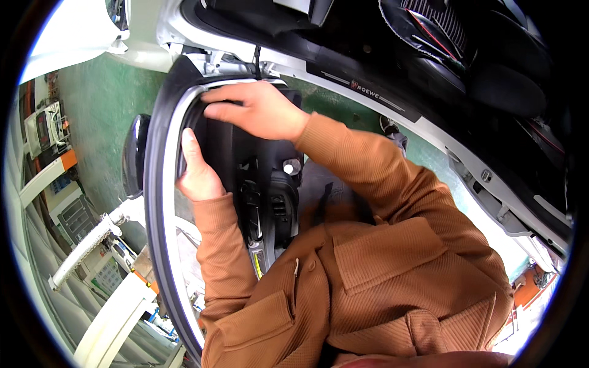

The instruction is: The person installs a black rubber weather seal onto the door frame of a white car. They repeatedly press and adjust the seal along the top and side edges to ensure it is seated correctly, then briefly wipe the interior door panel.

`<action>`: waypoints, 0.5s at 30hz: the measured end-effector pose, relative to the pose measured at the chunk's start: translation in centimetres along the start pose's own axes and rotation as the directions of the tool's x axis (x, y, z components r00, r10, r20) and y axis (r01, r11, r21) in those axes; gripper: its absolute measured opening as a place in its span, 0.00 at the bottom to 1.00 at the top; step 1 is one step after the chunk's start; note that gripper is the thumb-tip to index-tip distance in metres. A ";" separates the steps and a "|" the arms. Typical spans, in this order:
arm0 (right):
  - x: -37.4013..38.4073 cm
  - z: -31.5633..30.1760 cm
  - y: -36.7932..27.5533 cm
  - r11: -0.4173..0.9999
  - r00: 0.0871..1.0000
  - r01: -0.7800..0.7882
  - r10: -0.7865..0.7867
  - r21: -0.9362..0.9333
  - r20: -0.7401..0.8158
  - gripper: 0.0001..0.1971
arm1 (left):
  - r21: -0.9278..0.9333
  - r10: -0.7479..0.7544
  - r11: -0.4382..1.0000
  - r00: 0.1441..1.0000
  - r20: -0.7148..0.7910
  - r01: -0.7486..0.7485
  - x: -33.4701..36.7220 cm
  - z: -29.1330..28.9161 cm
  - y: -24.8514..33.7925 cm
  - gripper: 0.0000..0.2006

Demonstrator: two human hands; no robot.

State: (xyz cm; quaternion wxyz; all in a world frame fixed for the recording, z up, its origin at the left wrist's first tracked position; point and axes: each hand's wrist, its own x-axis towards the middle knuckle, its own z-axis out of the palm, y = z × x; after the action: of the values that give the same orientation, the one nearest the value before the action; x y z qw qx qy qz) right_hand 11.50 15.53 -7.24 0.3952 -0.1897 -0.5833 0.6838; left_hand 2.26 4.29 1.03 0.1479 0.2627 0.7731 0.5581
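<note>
A white car door [161, 202] stands open in front of me, with a black rubber strip [195, 116] lining the inside of its window frame. My left hand [201, 172] is at the side of this frame, its thumb stretched up along the inner edge. Its other fingers are hidden at the frame, which it appears to grip. At the frame's upper corner is my right hand [261, 110], palm down, with thumb and fingers apart. Its fingertips reach the strip there; whether they press on it I cannot tell. Below the hands lies the black inner door panel [248, 202].
The car's door sill [392, 107] and dark interior, with a seat [503, 86], lie at the upper right. A black side mirror [135, 156] juts out beyond the door. White lift arms [116, 319] stand at the lower left over a green floor [98, 116].
</note>
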 end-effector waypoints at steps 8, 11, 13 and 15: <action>2.5 -3.7 2.1 0.833 0.874 -0.226 0.402 0.505 -0.272 0.16 | 0.144 0.067 0.988 0.997 -0.033 -0.061 -0.2 -0.9 -0.3 0.19; 4.9 -3.3 5.7 0.863 0.821 -0.221 0.417 0.455 -0.391 0.15 | 0.121 0.014 0.993 0.999 -0.036 -0.009 -0.4 -1.3 -0.8 0.18; 5.5 -2.5 7.8 0.910 0.808 -0.213 0.369 0.357 -0.459 0.16 | 0.150 -0.019 0.988 0.999 -0.048 0.026 -0.6 -1.1 -0.3 0.17; 6.1 -2.3 9.0 0.942 0.797 -0.120 0.280 0.313 -0.536 0.16 | 0.216 0.043 0.976 0.997 -0.063 -0.029 -0.6 -2.0 -1.5 0.18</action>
State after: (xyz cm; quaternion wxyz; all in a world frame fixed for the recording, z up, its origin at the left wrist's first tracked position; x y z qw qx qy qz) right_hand 6.52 21.58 -15.06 0.4985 -0.3932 -0.3176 0.7043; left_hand 1.32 1.98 0.22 0.0822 0.2721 0.8286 0.4823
